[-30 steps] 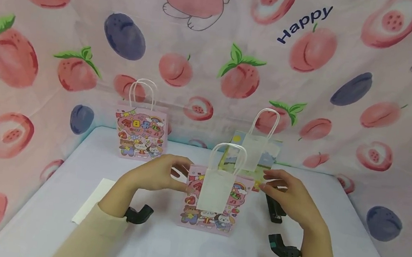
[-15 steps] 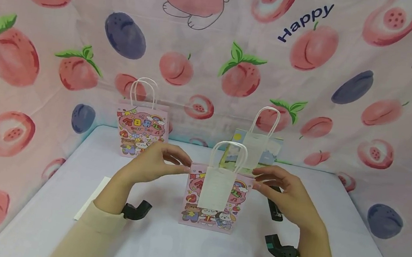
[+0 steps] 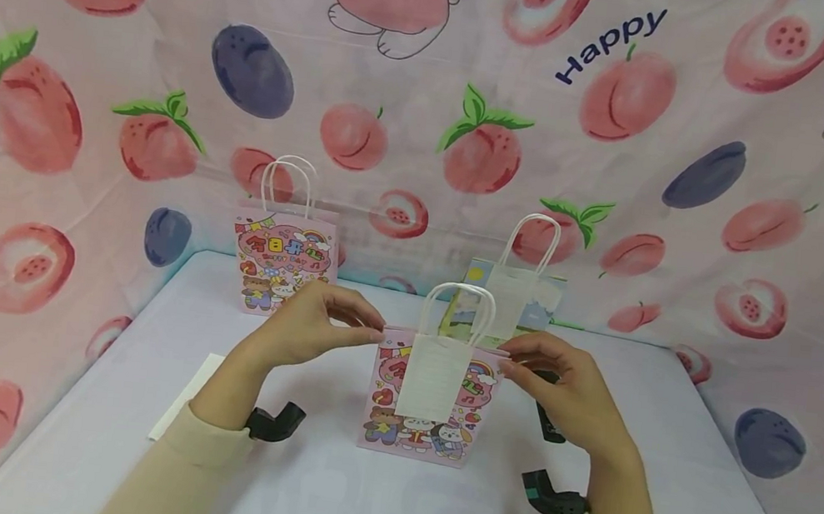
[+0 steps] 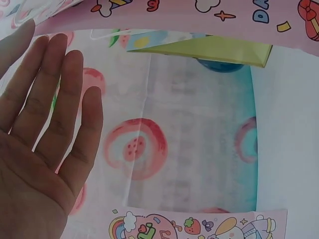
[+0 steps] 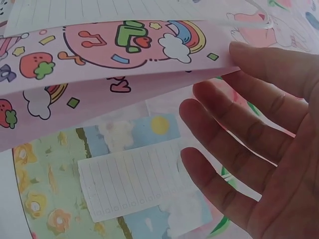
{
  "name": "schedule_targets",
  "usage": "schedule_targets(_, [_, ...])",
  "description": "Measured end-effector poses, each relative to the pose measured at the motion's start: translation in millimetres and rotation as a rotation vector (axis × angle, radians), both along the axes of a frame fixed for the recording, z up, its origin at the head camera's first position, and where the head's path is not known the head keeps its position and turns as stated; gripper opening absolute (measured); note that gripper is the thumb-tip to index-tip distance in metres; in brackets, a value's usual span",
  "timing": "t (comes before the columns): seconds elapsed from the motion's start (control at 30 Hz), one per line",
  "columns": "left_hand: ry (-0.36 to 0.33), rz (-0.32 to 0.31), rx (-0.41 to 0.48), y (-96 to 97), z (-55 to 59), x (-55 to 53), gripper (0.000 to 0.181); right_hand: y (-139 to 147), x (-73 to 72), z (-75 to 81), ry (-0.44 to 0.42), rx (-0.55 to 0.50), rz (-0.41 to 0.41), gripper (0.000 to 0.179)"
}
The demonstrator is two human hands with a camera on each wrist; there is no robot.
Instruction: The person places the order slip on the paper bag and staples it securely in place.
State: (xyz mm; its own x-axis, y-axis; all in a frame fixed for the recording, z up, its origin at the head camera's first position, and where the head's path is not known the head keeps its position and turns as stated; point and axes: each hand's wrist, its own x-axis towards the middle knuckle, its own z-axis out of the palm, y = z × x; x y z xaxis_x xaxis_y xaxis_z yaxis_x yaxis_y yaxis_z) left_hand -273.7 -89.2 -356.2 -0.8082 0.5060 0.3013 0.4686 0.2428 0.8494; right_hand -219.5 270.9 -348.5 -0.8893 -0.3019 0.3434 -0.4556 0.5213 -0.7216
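Observation:
A pink cartoon paper gift bag (image 3: 414,437) stands upright in the middle of the table, white handles (image 3: 463,289) raised. A lined white paper slip (image 3: 433,376) hangs over its front below the handles. My left hand (image 3: 307,325) pinches the bag's top left corner between thumb and fingers. My right hand (image 3: 567,386) pinches the top right corner, the thumb (image 5: 271,64) in front and the index finger behind. Its other fingers spread loosely. In the left wrist view the left fingers (image 4: 47,99) are long and nearly straight, behind the bag's edge.
A matching pink gift bag (image 3: 284,252) stands at the back left. At the back right leans a landscape-print bag (image 3: 538,304) with its own white slip (image 5: 132,179). A black stapler-like object (image 3: 551,422) lies partly behind my right hand. White paper (image 3: 186,401) lies near my left forearm.
Both hands have come up to the bag's top corners, the left rising and the right moving inward, and now pinch them. The bag has stayed in place.

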Motion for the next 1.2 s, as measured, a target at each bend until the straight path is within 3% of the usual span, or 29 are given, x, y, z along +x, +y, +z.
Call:
schedule_targets(0.23, [0.02,0.012,-0.003,3.8,-4.4,-1.2,0.009,-2.3,-0.7,-1.7,-0.003,-0.003,-0.007,0.01])
schedule_targets(1.2, [-0.012,0.024,-0.004,10.0,-8.4,-5.0,0.005,-8.5,-3.0,-0.6,-0.015,0.014,-0.02,0.004])
